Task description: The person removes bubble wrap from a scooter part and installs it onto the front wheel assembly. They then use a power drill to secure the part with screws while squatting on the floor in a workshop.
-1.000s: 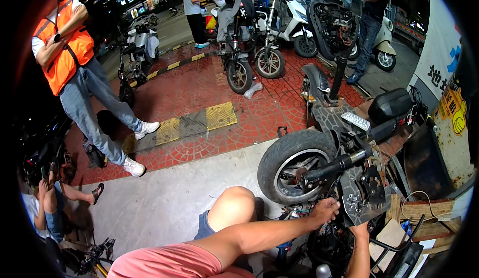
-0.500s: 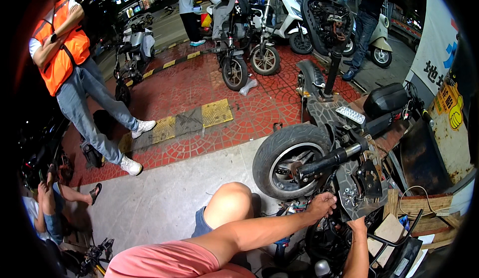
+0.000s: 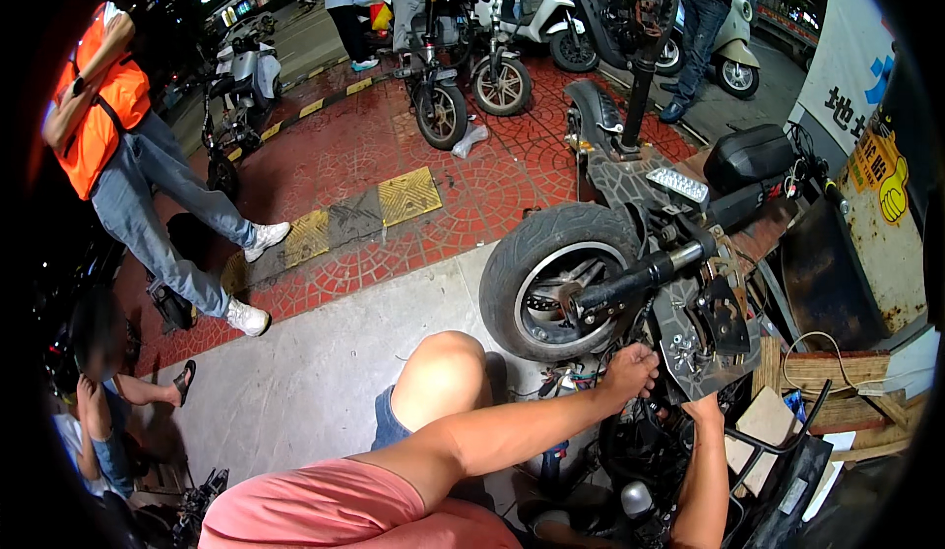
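Note:
My left hand (image 3: 630, 374) is closed beside the near left edge of a grey-patterned scooter deck plate (image 3: 697, 360); whatever it grips is too small to make out. My right hand (image 3: 703, 406) reaches up to the plate's near edge, its fingers hidden beneath it. Several small loose metal parts (image 3: 681, 350) lie on the plate, next to a black bracket (image 3: 724, 318). Just above my left hand are a wheel with a black tyre (image 3: 512, 288) and a black fork tube (image 3: 630, 281). Loose wires (image 3: 561, 377) and dark machinery (image 3: 640, 446) sit below my hands.
A person in an orange vest (image 3: 108, 126) stands left; a seated person (image 3: 84, 431) is lower left. Two people stand among parked scooters (image 3: 536, 7) behind. Wood boards (image 3: 832, 377) and a rusty metal panel (image 3: 876, 283) crowd the right. My knee (image 3: 443, 372) is bent below the wheel.
The whole scene has shifted upward and slightly left in view. My hands keep their place at the plate's edge, the left one's fingers moving slightly. The seated person's head has come into view.

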The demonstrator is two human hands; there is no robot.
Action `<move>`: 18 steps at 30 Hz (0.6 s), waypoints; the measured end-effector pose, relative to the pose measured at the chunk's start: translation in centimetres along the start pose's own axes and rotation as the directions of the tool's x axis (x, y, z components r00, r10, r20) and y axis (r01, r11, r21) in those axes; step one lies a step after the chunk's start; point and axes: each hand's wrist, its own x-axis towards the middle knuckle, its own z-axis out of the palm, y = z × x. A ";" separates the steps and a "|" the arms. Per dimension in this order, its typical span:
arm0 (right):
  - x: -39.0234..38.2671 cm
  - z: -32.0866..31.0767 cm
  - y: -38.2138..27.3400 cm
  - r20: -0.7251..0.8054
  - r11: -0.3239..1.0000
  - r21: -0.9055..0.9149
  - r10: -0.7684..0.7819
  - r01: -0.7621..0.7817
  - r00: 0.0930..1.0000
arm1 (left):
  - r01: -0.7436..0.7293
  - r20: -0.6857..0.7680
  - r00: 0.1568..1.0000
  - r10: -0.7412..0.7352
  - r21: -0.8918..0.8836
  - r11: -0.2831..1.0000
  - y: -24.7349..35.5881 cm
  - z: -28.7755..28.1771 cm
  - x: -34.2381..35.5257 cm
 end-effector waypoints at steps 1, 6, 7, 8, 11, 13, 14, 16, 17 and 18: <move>0.0 0.0 0.1 0.007 1.000 0.003 0.029 -0.029 1.000 | -0.010 0.002 1.000 0.010 -0.002 1.000 0.0 0.0 0.0; 0.4 0.5 2.1 -0.094 0.986 -0.001 -0.163 0.164 0.982 | -0.017 0.019 1.000 0.017 -0.043 0.999 0.3 0.1 -0.2; 0.7 0.5 2.7 -0.071 0.974 -0.136 -0.190 0.179 0.979 | -0.013 0.021 1.000 0.014 -0.042 0.999 0.4 0.1 -0.2; 1.1 0.5 3.2 -0.052 0.943 -0.218 -0.270 0.254 0.961 | -0.005 0.023 1.000 0.006 -0.044 0.999 0.4 0.1 -0.2; 1.6 0.6 4.9 0.026 0.834 -0.459 -0.331 0.306 0.943 | 0.001 0.036 0.999 0.002 -0.085 0.996 0.4 -0.3 -0.1; 1.5 0.8 5.7 0.018 0.817 -0.496 -0.329 0.294 0.944 | 0.014 0.059 0.998 -0.006 -0.142 0.990 0.1 -0.7 0.2; 1.4 0.9 5.9 0.033 0.818 -0.485 -0.335 0.308 0.942 | 0.032 0.095 0.995 -0.017 -0.156 0.987 0.0 -1.0 0.4; 1.4 1.0 5.7 -0.028 0.892 -0.359 -0.306 0.276 0.952 | 0.086 0.142 0.988 -0.056 -0.216 0.973 0.0 -1.2 0.5; 1.5 1.1 5.3 -0.036 0.914 -0.317 -0.279 0.254 0.960 | 0.070 0.146 0.989 -0.039 -0.215 0.974 0.1 -1.1 0.4; 1.3 1.1 4.8 -0.066 0.923 -0.277 -0.297 0.268 0.953 | 0.098 0.148 0.987 -0.068 -0.204 0.974 0.4 -1.2 0.3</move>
